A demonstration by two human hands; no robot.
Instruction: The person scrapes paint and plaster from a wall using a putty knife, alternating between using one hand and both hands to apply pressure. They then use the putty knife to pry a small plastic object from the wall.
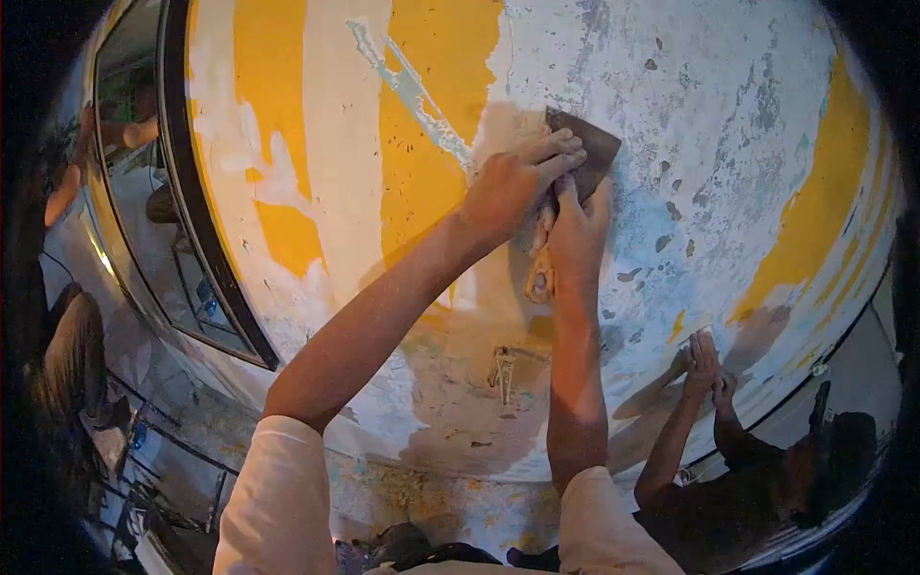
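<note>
A wide-bladed scraper lies against the painted wall, its dark blade angled up to the right. My right hand is closed around its handle, and the wooden end shows below. From the left, my left hand presses on the scraper where blade and handle meet, its fingers curled over it close to my right thumb. Around the blade, the wall has yellow and white stripes on the left and worn, flaking white and bluish paint on the right. Part of the handle is hidden by my fingers.
A dark-framed window is set in the wall at left. At lower right a co-worker has both hands at the wall. Another person's leg and metal framing are at far left. Debris lies on the floor.
</note>
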